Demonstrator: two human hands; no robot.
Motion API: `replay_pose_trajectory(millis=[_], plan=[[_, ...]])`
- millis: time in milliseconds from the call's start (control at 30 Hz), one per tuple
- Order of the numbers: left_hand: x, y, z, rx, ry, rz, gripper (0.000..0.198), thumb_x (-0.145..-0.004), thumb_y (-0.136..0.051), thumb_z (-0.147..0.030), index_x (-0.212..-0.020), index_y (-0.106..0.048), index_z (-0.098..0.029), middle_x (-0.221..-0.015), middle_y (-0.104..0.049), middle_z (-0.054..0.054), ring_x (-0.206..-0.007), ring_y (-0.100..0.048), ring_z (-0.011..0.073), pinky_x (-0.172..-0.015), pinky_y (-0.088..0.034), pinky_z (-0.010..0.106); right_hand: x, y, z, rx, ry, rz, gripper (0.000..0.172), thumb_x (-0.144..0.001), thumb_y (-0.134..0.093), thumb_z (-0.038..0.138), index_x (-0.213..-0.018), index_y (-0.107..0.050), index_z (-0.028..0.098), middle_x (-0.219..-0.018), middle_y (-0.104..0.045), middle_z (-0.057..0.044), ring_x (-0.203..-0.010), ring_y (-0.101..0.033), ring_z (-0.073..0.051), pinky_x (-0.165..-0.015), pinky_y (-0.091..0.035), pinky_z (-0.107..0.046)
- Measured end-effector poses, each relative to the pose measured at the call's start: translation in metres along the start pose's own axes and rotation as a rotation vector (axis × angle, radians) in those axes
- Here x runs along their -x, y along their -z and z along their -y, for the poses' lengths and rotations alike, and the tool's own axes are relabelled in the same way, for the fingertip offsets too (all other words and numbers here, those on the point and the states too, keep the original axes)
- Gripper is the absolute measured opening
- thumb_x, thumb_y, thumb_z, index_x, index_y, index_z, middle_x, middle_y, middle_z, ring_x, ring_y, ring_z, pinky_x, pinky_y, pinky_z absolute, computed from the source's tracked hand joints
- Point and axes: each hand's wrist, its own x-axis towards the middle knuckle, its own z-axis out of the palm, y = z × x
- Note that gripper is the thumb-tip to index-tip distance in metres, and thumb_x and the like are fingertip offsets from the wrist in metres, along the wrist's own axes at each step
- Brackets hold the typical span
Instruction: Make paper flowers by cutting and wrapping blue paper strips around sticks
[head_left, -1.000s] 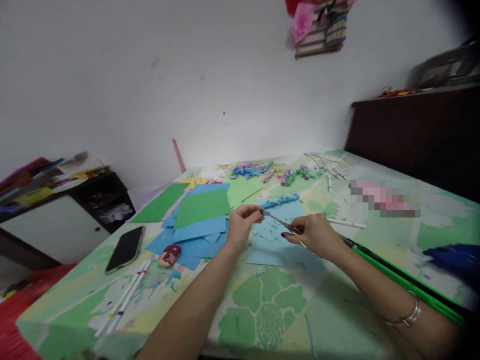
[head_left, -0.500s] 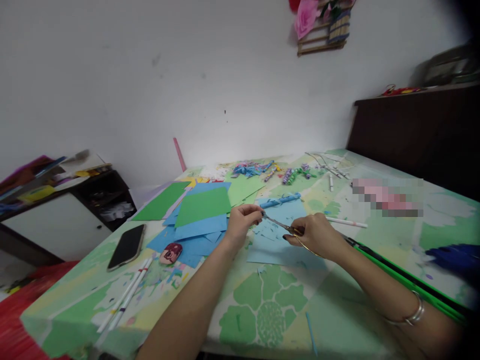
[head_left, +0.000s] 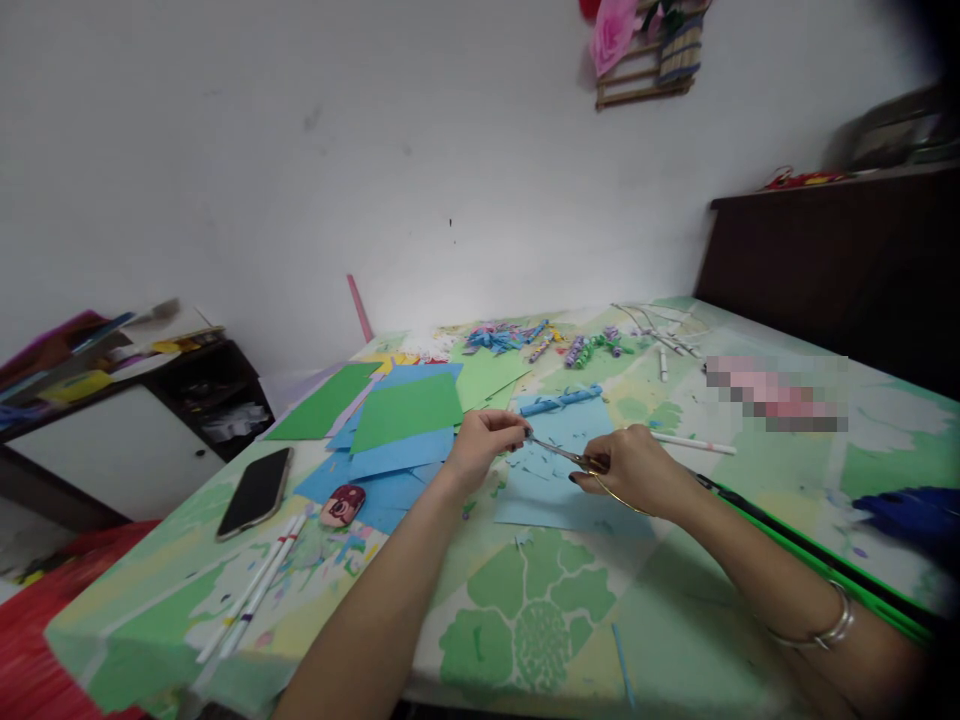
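Gold-handled scissors (head_left: pixel 564 454) are gripped by my right hand (head_left: pixel 634 470), with the blades pointing left. Their tips reach the fingertips of my left hand (head_left: pixel 487 445), which is closed in a pinch; the small piece between those fingers is too hidden to name. Beneath both hands lies a light blue sheet of paper (head_left: pixel 547 505) scattered with tiny blue clippings. A blue paper roll with curled cuts (head_left: pixel 561 401) rests on the sheet's far part.
Green paper (head_left: pixel 409 412) and blue sheets lie stacked to the left, near a phone (head_left: pixel 255 492), a red-and-pink case (head_left: pixel 343 507) and white markers (head_left: pixel 255 585). Curled paper pieces (head_left: pixel 495 338) sit at the back. A green-edged black object (head_left: pixel 817 560) lies under my right forearm.
Both hands stay almost in place. My left fingertips have shifted very slightly to the right at the scissor tips.
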Motion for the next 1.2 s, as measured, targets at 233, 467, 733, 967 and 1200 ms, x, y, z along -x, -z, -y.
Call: replay_pose_trajectory(millis=[233, 467, 733, 967, 1200], plan=[[0.0010, 0.0007, -0.0019, -0.030, 0.025, 0.028, 0.010, -0.056, -0.061, -0.013, -0.065, -0.067, -0.012, -0.053, -0.057, 0.001, -0.049, -0.045, 0.0076, -0.050, -0.032, 0.022, 0.0009, 0.0014, -0.0004, -0.007, 0.014, 0.025, 0.027, -0.065, -0.057, 0.035, -0.046, -0.049, 0.018, -0.039, -0.041, 0.002, -0.042, -0.031, -0.009, -0.044, -0.019, -0.023], [0.0017, -0.0001, -0.0029, -0.009, 0.036, 0.045, 0.010, -0.056, -0.061, -0.013, -0.065, -0.067, -0.012, -0.053, -0.056, 0.001, -0.050, -0.046, 0.0078, -0.051, -0.034, 0.022, 0.0009, 0.0017, -0.0026, -0.012, 0.035, 0.037, 0.027, -0.065, -0.057, 0.033, -0.046, -0.049, 0.018, -0.039, -0.042, 0.002, -0.042, -0.032, -0.009, -0.044, -0.020, -0.023], [0.0019, -0.0016, -0.0045, 0.069, 0.055, 0.046, 0.009, -0.057, -0.063, -0.015, -0.065, -0.065, -0.011, -0.055, -0.057, 0.002, -0.051, -0.050, 0.0087, -0.054, -0.039, 0.023, 0.0004, 0.0024, -0.0021, -0.069, 0.016, 0.027, 0.028, -0.064, -0.058, 0.034, -0.044, -0.049, 0.016, -0.038, -0.038, 0.003, -0.042, -0.029, -0.008, -0.043, -0.019, -0.022], [0.0037, -0.0050, -0.0062, 0.121, 0.039, 0.023, 0.011, -0.057, -0.064, -0.017, -0.066, -0.062, -0.011, -0.056, -0.059, 0.002, -0.053, -0.055, 0.0108, -0.056, -0.043, 0.024, -0.0006, 0.0029, -0.0033, -0.121, 0.003, 0.034, 0.027, -0.063, -0.057, 0.033, -0.044, -0.051, 0.015, -0.037, -0.036, 0.004, -0.042, -0.027, -0.007, -0.043, -0.018, -0.022], [0.0034, -0.0043, -0.0036, 0.143, -0.015, 0.016, 0.012, -0.058, -0.064, -0.016, -0.070, -0.063, -0.013, -0.062, -0.061, 0.002, -0.057, -0.058, 0.0110, -0.057, -0.045, 0.023, -0.0007, 0.0039, -0.0047, -0.150, 0.000, 0.039, 0.030, -0.065, -0.055, 0.035, -0.044, -0.049, 0.016, -0.040, -0.033, 0.004, -0.044, -0.027, -0.008, -0.043, -0.020, -0.022]])
